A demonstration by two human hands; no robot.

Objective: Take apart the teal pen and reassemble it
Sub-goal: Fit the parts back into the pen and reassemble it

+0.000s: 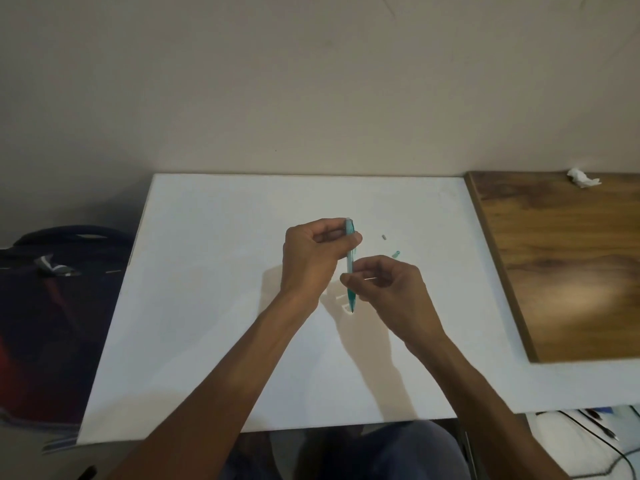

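1. White worktop [214, 306] fills the middle of the view, set against a plain beige wall. A wooden board [568, 265] adjoins it on the right, and a crumpled white scrap [583, 178] lies on the board's far edge.
2. Teal pen [350, 265] position: held above the middle of the worktop, between both hands. Its long axis runs nearly upright in the view, with the dark tip pointing down toward the person and the top end away.
3. Left hand [311, 258] state: fingers curled round the upper part of the pen, thumb and fingertips pinching the barrel near its top.
4. Right hand [388, 289] state: fingers curled in a narrow pinch beside the lower barrel. A thin pale sliver shows at the fingertips; what it is cannot be told, nor whether the fingers grip the barrel itself.
5. Loose parts: a small grey piece [383, 237] and a small teal piece [396, 253] lie on the worktop just beyond the right hand, apart from each other.
6. Governing relation: both loose parts lie on the right-hand side, nearer the right hand than the left. The left hand fixes the pen's axis; judged from this, the right hand is the free one to fetch or fit parts along that axis.
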